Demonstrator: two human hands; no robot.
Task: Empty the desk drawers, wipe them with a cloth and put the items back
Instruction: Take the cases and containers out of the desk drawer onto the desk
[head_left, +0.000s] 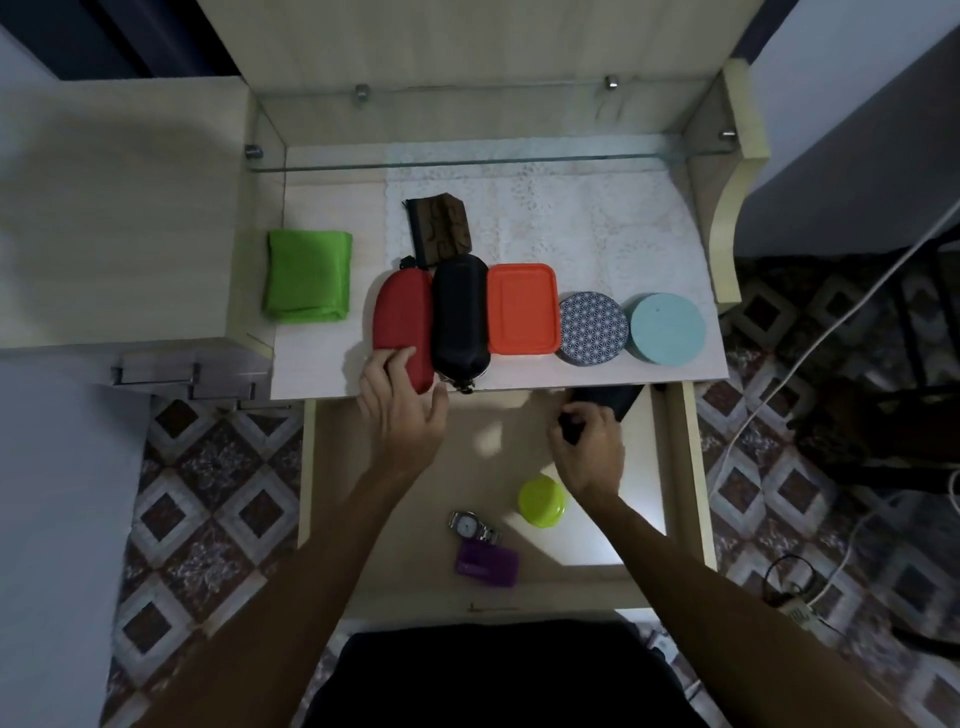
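Emptying an open drawer (332, 519) onto the desk (322, 374).
Left hand (400, 410) relaxed on a red case (404, 325); right hand (589, 447) grips a black item (610, 400). Watch (470, 525), jar (542, 501), purple box (487, 564) remain; cloth (307, 274) unused.

The scene is viewed from a single head-worn wide-angle camera, aimed steeply downward. The counter (322, 374) and open drawer (332, 499) are seen from close above, both forearms reaching in from the bottom edge.

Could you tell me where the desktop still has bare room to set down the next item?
Free: the lace mat behind the round tins, right of the brown pouch. Also between green cloth and red case. The front row is packed.
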